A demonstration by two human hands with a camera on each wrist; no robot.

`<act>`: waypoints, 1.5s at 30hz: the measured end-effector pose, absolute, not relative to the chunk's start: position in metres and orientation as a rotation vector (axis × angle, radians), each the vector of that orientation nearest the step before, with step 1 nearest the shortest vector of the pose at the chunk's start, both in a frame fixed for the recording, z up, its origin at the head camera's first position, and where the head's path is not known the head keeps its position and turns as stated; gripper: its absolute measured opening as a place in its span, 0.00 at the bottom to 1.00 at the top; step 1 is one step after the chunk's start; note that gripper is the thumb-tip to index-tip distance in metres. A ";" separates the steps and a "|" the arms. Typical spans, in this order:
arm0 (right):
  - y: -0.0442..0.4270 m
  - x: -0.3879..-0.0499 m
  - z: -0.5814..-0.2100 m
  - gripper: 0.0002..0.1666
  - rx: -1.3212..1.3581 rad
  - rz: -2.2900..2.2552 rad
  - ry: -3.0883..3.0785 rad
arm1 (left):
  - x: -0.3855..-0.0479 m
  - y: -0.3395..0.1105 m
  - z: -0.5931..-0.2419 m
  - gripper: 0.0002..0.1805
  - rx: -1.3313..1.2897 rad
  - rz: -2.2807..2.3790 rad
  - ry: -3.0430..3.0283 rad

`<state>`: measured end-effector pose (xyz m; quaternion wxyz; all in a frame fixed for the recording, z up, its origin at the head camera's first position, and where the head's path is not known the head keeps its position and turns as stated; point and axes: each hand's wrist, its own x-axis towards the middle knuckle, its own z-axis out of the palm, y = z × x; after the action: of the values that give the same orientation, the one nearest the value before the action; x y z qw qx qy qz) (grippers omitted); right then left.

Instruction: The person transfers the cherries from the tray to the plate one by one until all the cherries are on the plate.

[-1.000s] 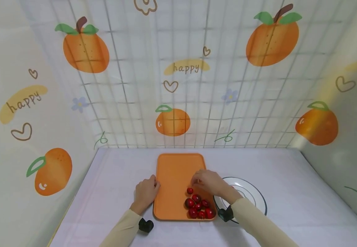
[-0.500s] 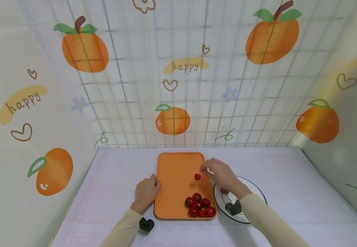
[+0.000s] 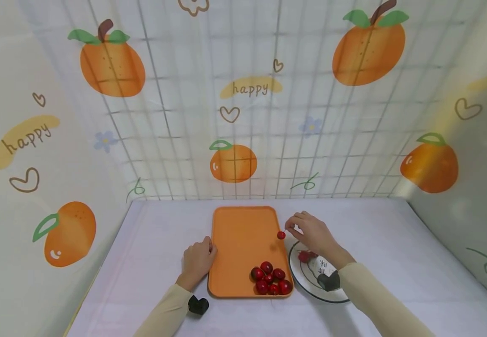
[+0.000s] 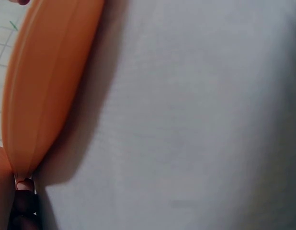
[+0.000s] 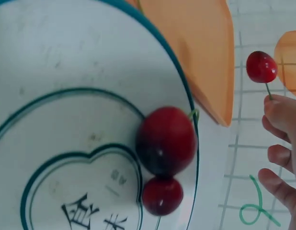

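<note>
My right hand (image 3: 313, 233) pinches a red cherry (image 3: 281, 235) by its thin green stem. The cherry hangs in the air near the orange tray's right edge, and in the right wrist view the other fingers are curled loosely. My left hand (image 3: 198, 261) grips the left rim of the orange tray (image 3: 237, 243); the left wrist view has the thumb on one side of the rim (image 4: 42, 96) and dark fingers below. In the tray's near right corner lie several cherries (image 3: 269, 278). Beside it, a white plate (image 3: 304, 281) bears a big cherry (image 5: 166, 141) and a smaller one (image 5: 162, 196).
A pale cloth covers the table (image 3: 163, 224). Behind it hangs a white grid-patterned curtain (image 3: 184, 117) with printed oranges. The plate has a dark green rim and printed characters, and stands close against the tray's right side. Black heart-shaped pieces (image 3: 198, 305) sit at both wrists.
My right hand has lifted the cherry off the tray by its stem and carried it rightward toward the plate's far side. My left hand stays at the tray's rim.
</note>
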<state>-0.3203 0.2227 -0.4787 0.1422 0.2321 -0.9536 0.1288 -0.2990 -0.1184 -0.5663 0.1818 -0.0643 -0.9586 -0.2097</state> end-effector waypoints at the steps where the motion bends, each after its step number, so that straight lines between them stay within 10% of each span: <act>1: 0.224 -0.320 -0.479 0.08 0.664 0.370 -2.755 | -0.299 -0.119 -0.567 0.17 -0.180 -0.591 -2.705; 45: 0.253 -0.314 -0.492 0.07 0.602 0.304 -2.919 | -0.299 -0.118 -0.567 0.17 -0.182 -0.590 -2.715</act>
<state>-0.3136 0.2528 -0.4919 0.0729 0.2005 -0.9717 0.1012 -0.2991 -0.1179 -0.5665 0.1776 -0.0643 -0.9596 -0.2085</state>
